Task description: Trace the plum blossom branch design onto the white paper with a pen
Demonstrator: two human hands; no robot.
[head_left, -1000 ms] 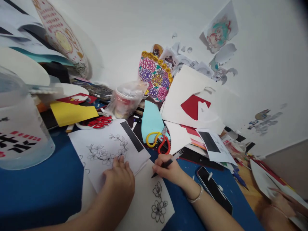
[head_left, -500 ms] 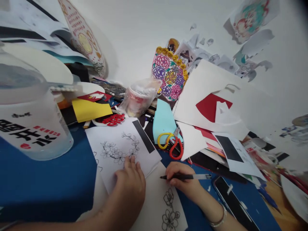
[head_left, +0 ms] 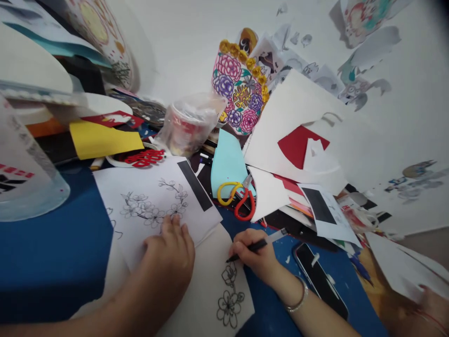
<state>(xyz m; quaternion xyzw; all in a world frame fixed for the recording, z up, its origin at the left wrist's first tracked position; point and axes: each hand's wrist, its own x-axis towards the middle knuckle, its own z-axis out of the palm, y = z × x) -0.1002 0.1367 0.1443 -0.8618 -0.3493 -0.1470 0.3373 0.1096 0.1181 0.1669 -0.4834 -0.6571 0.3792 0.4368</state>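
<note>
My right hand grips a black pen, its tip just above an inked flower on the lower drawing sheet. That sheet bears flower outlines near its right edge. My left hand lies with fingers stretched out on a second sheet, a printed blossom-branch picture with a black bar in its corner. This printed page overlaps the upper part of the drawing sheet. A bracelet is round my right wrist. Scissors with yellow and red handles lie beyond my right hand.
A translucent plastic bucket stands at left, and a phone lies right of my right arm. Behind are a bagged cup, light-blue paper and a floral card. Another person's hand holds white paper at lower right.
The pen has come down to the flower and tilts more steeply. The view has shifted, so things sit further left. Another person's hand has entered at lower right.
</note>
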